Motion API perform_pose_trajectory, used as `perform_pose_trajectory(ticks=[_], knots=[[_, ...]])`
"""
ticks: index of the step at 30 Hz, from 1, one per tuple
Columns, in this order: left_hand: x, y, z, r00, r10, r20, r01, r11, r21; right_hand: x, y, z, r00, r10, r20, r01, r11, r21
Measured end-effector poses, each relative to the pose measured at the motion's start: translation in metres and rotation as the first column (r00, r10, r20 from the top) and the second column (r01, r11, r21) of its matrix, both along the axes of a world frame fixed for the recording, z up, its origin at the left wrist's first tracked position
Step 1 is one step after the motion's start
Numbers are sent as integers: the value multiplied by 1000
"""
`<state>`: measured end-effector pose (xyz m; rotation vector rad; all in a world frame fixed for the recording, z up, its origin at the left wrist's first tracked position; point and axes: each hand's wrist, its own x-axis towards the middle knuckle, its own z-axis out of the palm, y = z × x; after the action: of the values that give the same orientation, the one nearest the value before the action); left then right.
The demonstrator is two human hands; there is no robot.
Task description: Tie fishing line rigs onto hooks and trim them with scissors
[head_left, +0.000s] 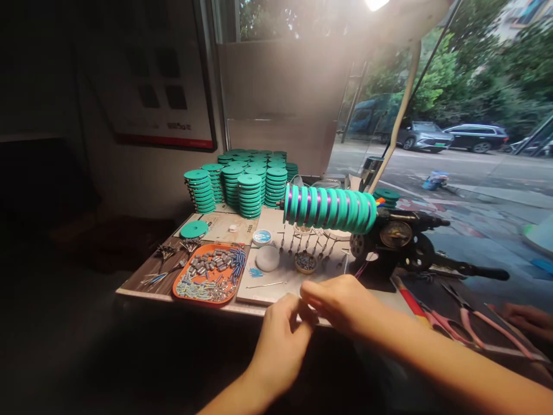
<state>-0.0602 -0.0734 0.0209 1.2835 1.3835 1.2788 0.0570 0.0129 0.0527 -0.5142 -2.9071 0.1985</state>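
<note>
My left hand (280,340) and my right hand (341,302) meet at the table's front edge, fingertips pinched together on something too small to make out. Just behind them lies a pale work board (276,276) with a thin needle (265,285), a white round pad (268,257) and a small bowl of beads (306,263). A row of green spools wound with purple line (330,208) sits on the shaft of a black hand-crank winder (400,239); several weighted lines hang under it.
Stacks of green spools (242,181) stand at the back. An orange tray of small metal parts (210,278) lies front left. Pink scissors (449,325) lie right. Another person's hand (529,319) rests at the far right edge. A lamp arm (400,109) rises above.
</note>
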Motion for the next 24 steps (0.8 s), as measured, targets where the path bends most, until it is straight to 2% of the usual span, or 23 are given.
perform_pose_trajectory(ticks=[1,3,6,8,10,13,15,17,18,19,20,21,22,23,24], knots=[[3,-1,-3,986,90,-142,-77,992,95,-2,0,3,998,-56,-1,56,998,-27],[7,-3,-9,886,268,-378,-140,932,334,-6,1,11,989,-149,8,149,985,-85],[8,-4,-19,705,471,-531,-41,774,632,-10,3,23,978,-206,38,210,963,-168],[5,-3,-22,647,511,-565,54,709,703,-13,6,27,977,-205,61,213,953,-217],[3,-2,-22,662,479,-576,119,692,712,-17,9,30,977,-194,84,210,943,-258],[2,-4,-18,735,365,-572,173,714,679,-16,7,33,974,-204,102,225,933,-282],[4,-8,-15,817,236,-527,165,779,605,-6,0,34,971,-218,93,235,935,-265],[8,-10,-13,932,66,-356,96,902,420,13,-13,30,981,-187,-53,167,951,-261],[10,-11,-13,977,-9,-213,71,956,285,24,-20,24,966,-186,-182,130,951,-279],[13,-11,-13,996,-64,-54,71,988,139,36,-28,15,922,-212,-323,104,941,-321],[15,-11,-13,991,-92,96,92,996,7,47,-36,2,845,-321,-428,136,902,-409],[17,-10,-14,970,-101,221,123,988,-92,55,-43,-12,747,-497,-441,212,807,-550],[18,-9,-15,944,-100,314,155,975,-157,59,-51,-29,680,-632,-372,230,666,-710],[20,-8,-17,920,-97,380,183,963,-196,61,-57,-46,651,-707,-276,157,482,-862],[21,-7,-18,902,-89,423,197,955,-220,59,-63,-61,672,-718,-183,40,283,-958]])
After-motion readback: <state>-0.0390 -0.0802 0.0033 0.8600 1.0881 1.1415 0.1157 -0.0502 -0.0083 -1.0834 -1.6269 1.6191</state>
